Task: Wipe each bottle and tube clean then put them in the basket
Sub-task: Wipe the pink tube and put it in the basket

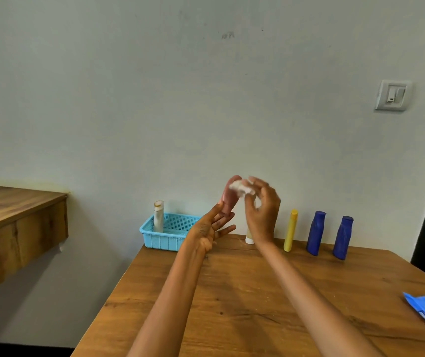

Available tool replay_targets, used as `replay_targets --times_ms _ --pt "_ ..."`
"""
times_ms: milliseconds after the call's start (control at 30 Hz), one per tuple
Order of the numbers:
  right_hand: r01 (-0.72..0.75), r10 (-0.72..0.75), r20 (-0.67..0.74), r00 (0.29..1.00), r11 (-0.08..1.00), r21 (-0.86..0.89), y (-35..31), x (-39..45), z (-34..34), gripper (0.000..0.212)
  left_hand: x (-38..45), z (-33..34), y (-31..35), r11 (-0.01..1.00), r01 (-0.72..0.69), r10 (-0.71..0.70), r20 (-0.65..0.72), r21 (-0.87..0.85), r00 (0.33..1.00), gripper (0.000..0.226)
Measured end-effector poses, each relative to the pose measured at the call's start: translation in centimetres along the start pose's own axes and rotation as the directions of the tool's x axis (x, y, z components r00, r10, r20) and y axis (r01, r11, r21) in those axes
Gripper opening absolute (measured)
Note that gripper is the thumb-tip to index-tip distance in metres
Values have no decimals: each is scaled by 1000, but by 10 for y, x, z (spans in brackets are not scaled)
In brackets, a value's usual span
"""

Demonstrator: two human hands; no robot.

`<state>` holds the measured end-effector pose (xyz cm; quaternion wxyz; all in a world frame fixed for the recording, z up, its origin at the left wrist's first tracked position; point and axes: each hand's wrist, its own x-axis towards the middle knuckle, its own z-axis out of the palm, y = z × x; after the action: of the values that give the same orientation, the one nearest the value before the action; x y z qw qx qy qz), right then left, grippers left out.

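left grip (pixel 212 228): holds pink tube (pixel 229 199) | right grip (pixel 260 210): pinches white wipe (pixel 242 188) against tube top

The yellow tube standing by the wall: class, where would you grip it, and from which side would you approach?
Grip the yellow tube around its mid-body, coming from the front. It stands slim and upright on the table, the wall close behind it and a blue bottle to its right, so front access looks clearest.
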<state>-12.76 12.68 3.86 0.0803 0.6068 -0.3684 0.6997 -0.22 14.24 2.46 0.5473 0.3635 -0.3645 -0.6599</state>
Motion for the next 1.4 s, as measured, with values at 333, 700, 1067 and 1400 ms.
replay_targets --times_ms 333,700,1067,1400 --pt "211 -167 286 944 969 -130 12 -22 -1 52 -5 -2 2 1000 -23 24 -48 8 999 34" --pt "218 -202 204 958 974 -58 12 24 7 45 -8 4 5 1000 -11 11 9 5 1000 39" --pt "330 -324 388 863 942 53 21 -30 -8 40 -5 -1 3 995 -23 18 -58 -99 998 29" --pt "70 -51 309 950 996 -50 2 14 12 43 -7 3 6 996 -27 26 -8 -86 1000 29"
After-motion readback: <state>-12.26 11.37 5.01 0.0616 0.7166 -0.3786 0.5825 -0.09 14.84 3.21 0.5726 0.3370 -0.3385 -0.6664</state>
